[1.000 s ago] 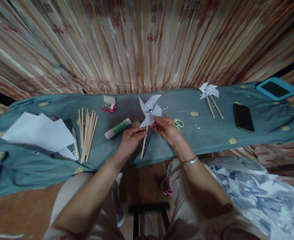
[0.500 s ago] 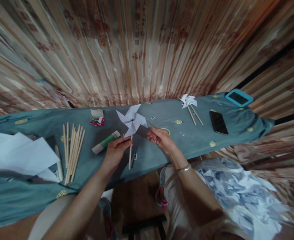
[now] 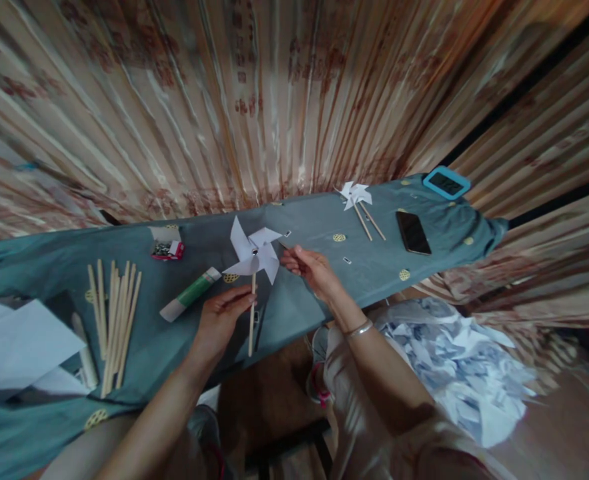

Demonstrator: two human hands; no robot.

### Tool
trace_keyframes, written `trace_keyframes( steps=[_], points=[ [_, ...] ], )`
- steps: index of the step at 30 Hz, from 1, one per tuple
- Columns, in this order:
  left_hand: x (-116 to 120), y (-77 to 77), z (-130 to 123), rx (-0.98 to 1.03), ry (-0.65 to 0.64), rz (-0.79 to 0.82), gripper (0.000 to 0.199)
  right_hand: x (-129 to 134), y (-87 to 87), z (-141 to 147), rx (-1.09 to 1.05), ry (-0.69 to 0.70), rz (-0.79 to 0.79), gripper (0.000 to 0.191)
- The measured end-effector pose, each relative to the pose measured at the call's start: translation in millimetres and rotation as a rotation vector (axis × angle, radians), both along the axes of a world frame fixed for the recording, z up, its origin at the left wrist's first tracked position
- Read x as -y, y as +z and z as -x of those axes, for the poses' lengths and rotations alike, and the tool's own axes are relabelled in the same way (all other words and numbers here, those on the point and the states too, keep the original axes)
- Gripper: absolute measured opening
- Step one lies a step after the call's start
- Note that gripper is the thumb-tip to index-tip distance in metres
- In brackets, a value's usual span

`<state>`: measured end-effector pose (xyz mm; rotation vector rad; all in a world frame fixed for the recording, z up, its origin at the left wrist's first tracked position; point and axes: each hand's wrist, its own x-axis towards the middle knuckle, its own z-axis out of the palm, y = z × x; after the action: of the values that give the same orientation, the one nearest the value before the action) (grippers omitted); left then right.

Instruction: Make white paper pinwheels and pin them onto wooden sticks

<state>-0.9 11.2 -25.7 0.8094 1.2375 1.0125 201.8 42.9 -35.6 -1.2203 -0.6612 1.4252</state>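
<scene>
My left hand [image 3: 221,320] pinches the wooden stick of a white paper pinwheel [image 3: 255,253], which stands nearly upright with a dark pin at its centre. Just right of the blades, my right hand [image 3: 309,270] has its fingers curled together. A thin sliver pokes out from its fingertips, too small to name. Left of the pinwheel lies a green and white tube [image 3: 191,293]. Farther back sits a small open box of pins [image 3: 167,248] with a red side.
Wooden sticks [image 3: 117,327] and white paper sheets [image 3: 19,347] lie at the left. Finished pinwheels [image 3: 357,193], a phone [image 3: 413,232] and a blue-framed device [image 3: 447,182] lie rightward on the cloth-covered table [image 3: 314,220]. Paper scraps [image 3: 459,367] fill a bag below.
The view has swung to the right. The pinwheel's blades have turned on the stick. My left hand keeps its hold, and my right hand stays close beside the blades.
</scene>
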Motion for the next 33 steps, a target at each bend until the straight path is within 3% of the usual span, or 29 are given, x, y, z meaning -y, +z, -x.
trace_keyframes(
  steps=[15,21,33],
  points=[
    [17.4,-1.6,-4.9,0.045,-0.060,0.024,0.035,17.5,10.0,-10.7,-0.028,0.064,-0.023,0.044],
    [24.9,-6.5,-4.1,0.051,-0.101,0.042,0.038,22.4,11.4,-0.4,-0.097,0.171,0.028,0.043],
    [33.5,-4.8,7.7,0.107,-0.072,0.078,0.038,36.3,13.0,20.1,-0.089,0.190,0.085,0.042]
  ],
)
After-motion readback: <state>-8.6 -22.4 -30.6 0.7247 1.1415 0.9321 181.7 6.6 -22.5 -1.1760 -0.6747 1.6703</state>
